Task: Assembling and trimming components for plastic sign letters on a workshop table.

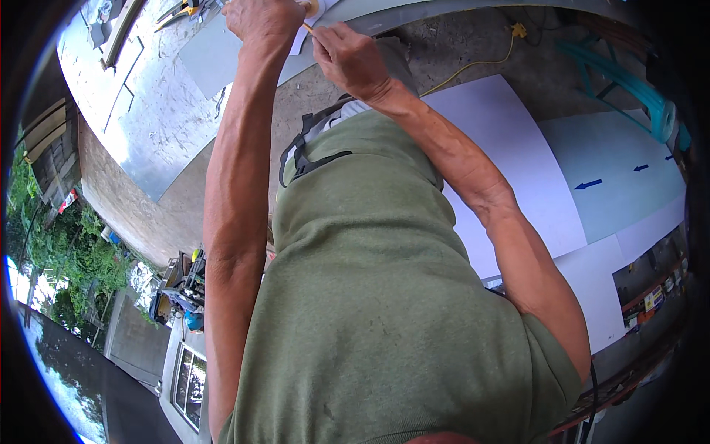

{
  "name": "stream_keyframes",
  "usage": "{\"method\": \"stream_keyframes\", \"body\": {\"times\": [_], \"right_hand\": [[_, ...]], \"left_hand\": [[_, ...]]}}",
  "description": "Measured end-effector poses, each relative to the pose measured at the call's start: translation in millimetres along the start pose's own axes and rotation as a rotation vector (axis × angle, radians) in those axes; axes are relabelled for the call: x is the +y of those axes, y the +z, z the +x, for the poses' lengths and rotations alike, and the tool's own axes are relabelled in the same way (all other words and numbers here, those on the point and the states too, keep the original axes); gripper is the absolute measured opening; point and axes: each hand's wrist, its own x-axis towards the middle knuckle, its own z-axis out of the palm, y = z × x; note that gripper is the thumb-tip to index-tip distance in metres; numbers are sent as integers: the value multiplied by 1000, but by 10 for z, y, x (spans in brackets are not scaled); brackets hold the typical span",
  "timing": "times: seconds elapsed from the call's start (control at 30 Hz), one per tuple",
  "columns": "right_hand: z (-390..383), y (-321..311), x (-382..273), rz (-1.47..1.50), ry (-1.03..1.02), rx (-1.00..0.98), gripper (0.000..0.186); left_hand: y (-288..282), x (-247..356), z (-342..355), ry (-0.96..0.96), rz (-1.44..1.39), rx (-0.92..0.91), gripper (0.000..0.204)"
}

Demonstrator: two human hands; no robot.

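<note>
My left hand [266, 18] is at the top edge of the view, its fingers curled and partly cut off. Beside those fingers shows part of a round, cream-coloured thing [312, 7]; whether the hand grips it is hard to make out. Just to the right, my right hand [351, 61] is closed, pinching a thin yellow stick that looks like a pencil [308, 28]. A small white piece [299, 41] lies below the stick, over the edge of a grey sheet [203, 63].
Shiny sheet metal [159, 140] spreads at the left, with a bent thin rod [133, 74] and yellow-handled tools [191, 7] on it. Large white sheets [510, 170] lie at right, near a teal stool [629, 81]. A yellow cord [473, 65] crosses the floor.
</note>
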Motion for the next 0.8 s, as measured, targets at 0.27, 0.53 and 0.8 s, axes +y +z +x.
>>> {"method": "stream_keyframes", "body": {"times": [0.27, 0.53, 0.8], "right_hand": [[-7, -20, -44, -30, 46, -11, 13], [8, 37, -10, -58, 10, -12, 16], [25, -230, 103, -41, 5, -43, 12]], "left_hand": [[11, -25, 63, 52, 34, -7, 53], [27, -27, 43, 45, 4, -8, 52], [100, -26, 13, 63, -17, 47, 44]]}}
